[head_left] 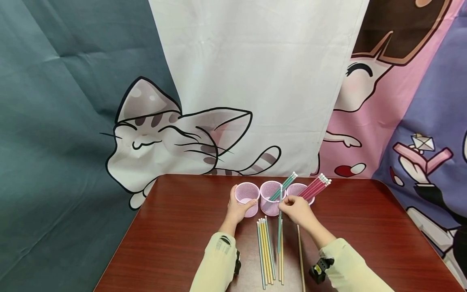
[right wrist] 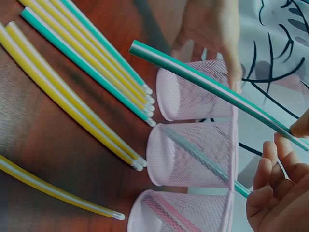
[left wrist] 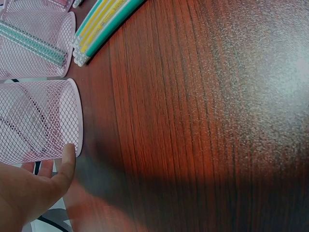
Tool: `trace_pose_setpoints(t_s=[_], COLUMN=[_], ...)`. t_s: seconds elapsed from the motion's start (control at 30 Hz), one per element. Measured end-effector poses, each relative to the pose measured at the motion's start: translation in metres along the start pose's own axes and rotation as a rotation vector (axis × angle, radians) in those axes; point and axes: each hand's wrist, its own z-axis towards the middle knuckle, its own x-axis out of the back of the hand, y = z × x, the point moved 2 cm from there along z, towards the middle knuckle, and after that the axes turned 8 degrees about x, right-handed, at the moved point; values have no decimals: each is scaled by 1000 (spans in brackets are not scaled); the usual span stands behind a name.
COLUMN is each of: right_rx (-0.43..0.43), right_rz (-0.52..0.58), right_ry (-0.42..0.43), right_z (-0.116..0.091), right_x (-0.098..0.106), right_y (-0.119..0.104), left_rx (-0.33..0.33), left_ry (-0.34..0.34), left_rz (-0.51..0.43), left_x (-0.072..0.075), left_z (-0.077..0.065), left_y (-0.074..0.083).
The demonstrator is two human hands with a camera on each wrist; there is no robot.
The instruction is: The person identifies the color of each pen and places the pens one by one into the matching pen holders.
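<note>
My right hand (head_left: 298, 210) pinches a green-and-white striped pencil (right wrist: 203, 84) between thumb and fingers, in front of the middle pink mesh cup (head_left: 268, 209). The held pencil stands nearly upright in the head view. In that cup lean a few green pencils (head_left: 290, 179), white ends up. My left hand (head_left: 237, 210) grips the left mesh cup (head_left: 251, 212), thumb at its near side and fingers around its outer side; no pencils show inside it. The right mesh cup (head_left: 293, 185), partly hidden by my right hand, holds several dark pink pencils (head_left: 314, 188).
A row of yellow and green pencils (head_left: 265, 255) lies on the brown table (head_left: 175, 243) before the cups. Two yellow pencils (head_left: 282, 263) lie beside it, and one yellow pencil (head_left: 300, 259) farther right. A cartoon-printed cloth (head_left: 277, 81) hangs behind the table's far edge.
</note>
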Motion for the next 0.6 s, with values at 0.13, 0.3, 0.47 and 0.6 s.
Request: trace_pose_setpoints(t_s=[0.13,0.3,0.47,0.6], right_rx=[-29,-24,-16,-21], right_rz=[25,31,41,108], right_ry=[-7,8,24,26], right_z=[7,14,20,25], right_x=[8,14,18,22], right_y=[-1,-2,-4,-6], left_rx=[3,2,-1,-5], left_ry=[5,5,4,5], left_rz=[8,6,2,3], left_x=[0,-1,0,0], left_z=[0,1,1,0], left_y=[-1,-1,0,0])
